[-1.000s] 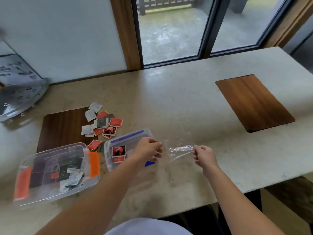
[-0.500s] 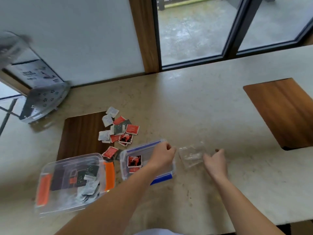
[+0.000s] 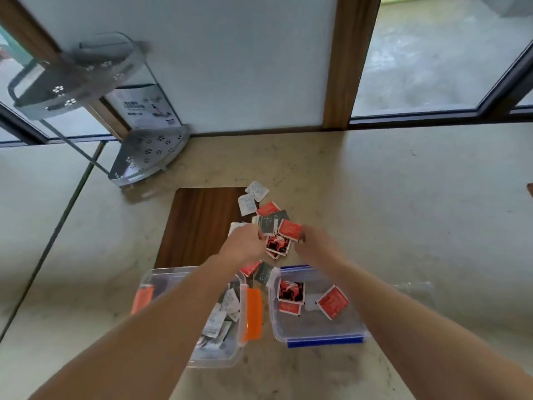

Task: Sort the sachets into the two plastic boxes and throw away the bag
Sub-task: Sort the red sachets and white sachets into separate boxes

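Two hands at the pile

Both hands, left hand [image 3: 243, 246] and right hand [image 3: 315, 244], reach the loose sachets [image 3: 274, 226] on the table [image 3: 403, 212]; whether their fingers grip any, I cannot tell. Sorting continues: next, carry sachets to the orange-clipped box [image 3: 253, 313] or blue-clipped box [image 3: 324, 340]. The bag [image 3: 418, 290] lies beside the latter.

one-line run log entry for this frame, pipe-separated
phase: sorting | left hand, right hand: at loose sachet pile | blue-clip box: red sachets | orange-clip box: white/dark sachets | bag: on counter

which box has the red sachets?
The clear plastic box with blue clips, on the right. The orange-clipped clear box beside it holds white and dark sachets instead.
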